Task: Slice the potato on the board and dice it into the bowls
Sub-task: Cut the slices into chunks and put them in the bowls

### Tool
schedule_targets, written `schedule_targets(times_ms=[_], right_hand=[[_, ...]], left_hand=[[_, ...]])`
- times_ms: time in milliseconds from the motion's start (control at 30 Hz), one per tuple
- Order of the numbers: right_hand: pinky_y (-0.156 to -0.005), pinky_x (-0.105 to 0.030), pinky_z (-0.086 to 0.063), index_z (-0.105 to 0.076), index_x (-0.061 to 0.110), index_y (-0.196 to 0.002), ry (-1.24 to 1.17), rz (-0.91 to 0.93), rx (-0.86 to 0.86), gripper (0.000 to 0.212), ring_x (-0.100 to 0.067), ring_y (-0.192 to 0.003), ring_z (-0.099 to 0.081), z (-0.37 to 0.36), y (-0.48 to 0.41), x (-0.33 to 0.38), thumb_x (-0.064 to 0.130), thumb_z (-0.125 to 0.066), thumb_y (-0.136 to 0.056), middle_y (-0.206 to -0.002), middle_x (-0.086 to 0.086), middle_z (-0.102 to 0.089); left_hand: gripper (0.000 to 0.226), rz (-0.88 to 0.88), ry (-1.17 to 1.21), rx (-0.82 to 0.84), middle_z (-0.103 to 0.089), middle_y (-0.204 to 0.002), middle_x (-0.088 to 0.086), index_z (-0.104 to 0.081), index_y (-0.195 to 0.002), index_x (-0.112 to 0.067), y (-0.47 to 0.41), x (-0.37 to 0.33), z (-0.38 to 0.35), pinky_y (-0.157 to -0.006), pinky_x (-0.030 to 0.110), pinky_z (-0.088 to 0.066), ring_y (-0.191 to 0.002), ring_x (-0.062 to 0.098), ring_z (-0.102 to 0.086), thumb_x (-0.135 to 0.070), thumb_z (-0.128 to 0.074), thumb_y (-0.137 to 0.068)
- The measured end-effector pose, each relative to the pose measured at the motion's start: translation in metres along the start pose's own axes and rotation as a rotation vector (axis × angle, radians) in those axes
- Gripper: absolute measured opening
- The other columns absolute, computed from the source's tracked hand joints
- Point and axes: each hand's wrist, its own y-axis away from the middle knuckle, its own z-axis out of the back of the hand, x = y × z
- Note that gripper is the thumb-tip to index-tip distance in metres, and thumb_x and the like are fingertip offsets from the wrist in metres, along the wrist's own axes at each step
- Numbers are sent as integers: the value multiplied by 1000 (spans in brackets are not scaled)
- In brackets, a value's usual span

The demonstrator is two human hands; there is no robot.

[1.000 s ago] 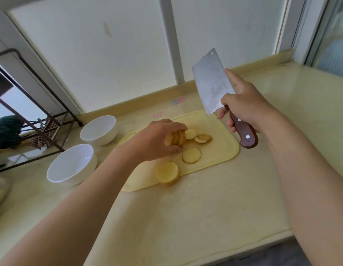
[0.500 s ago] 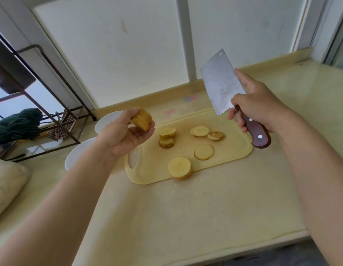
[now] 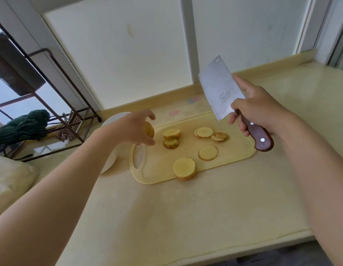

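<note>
Containers: far white ceramic bowl (image 3: 114,117) and near white ceramic bowl (image 3: 109,160), both left of the board and mostly hidden behind the left forearm. Contents cannot be told.

Surface and room: pale yellow stone countertop (image 3: 186,208) with frosted window panes (image 3: 118,54) behind. A black metal wire rack (image 3: 57,104) stands at left with a dark green cloth (image 3: 26,123) on it.

Pale yellow plastic cutting board (image 3: 237,154): long axis left to right, handle slot at the left end. On it:
- a short stack of potato slices (image 3: 171,138)
- overlapping thin potato rounds (image 3: 204,132)
- a single potato round (image 3: 208,152)
- a thick potato end chunk (image 3: 184,168) at the near edge, cut face up

Left hand (image 3: 132,129): fingers curled round a small handful of potato slices (image 3: 149,129), held in the air over the board's left end, beside the far bowl.

Right hand (image 3: 257,110): clenched on the brown wooden handle of a steel cleaver (image 3: 220,89). The cleaver is off the board (above its right end). The blade points up and away, and the handle points down to the right.
</note>
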Motion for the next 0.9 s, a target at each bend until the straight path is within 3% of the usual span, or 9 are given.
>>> schedule_targets(times_ms=[100,200,300,500,600,733,900], right_hand=[[-45,-35,-49,-27,56,-157,3,-1,22,85,-25,-45,-52,-1,1,1,1,-40,-93,-70,-16,-70],[-46,-36,-49,-31,59,-154,19,4,59,85,-26,-44,-51,-4,3,3,0,-41,-93,-70,-17,-69],[-46,-38,-49,-31,61,-153,34,10,82,86,-26,-43,-51,-7,2,4,0,-41,-93,-68,-16,-69],[-46,-37,-49,-29,62,-154,30,-3,81,88,-25,-42,-50,-10,2,4,0,-40,-93,-69,-17,-68],[-46,-37,-49,-28,63,-153,45,-1,82,88,-25,-42,-50,-11,2,4,0,-40,-93,-68,-16,-68],[-45,-37,-49,-26,60,-156,35,-7,72,88,-26,-42,-50,-11,3,4,0,-40,-93,-67,-16,-68],[-44,-37,-49,-23,57,-158,40,1,73,88,-25,-43,-51,-10,2,4,0,-40,-93,-63,-11,-68]], left_hand=[[49,-40,-167,27,-62,-94,-7,-56,-115,-33,-5,-12,-4,-60,22,-49,-74,10,-67,-31,-82,-73],[50,-59,-202,44,-58,-108,-6,-58,-117,-34,-14,-14,-10,-75,28,-52,-91,15,-59,-35,-81,-73],[65,-49,-196,72,-55,-121,-6,-50,-130,-36,-18,-10,-14,-87,33,-51,-100,17,-56,-40,-81,-74],[78,-194,-100,107,-37,-149,-15,-32,-144,-48,-20,-16,-9,-103,27,-33,-135,13,-39,-38,-74,-79],[70,-256,-162,181,-44,-143,-16,-35,-143,-52,-27,-32,-16,-105,32,-39,-128,12,-46,-44,-70,-82],[57,-285,-281,182,-53,-125,-12,-46,-136,-52,-35,-41,-24,-92,32,-44,-109,13,-51,-43,-68,-84],[50,-355,-243,151,-54,-109,-20,-56,-123,-52,-34,-40,-20,-93,31,-47,-106,7,-54,-40,-76,-78]])
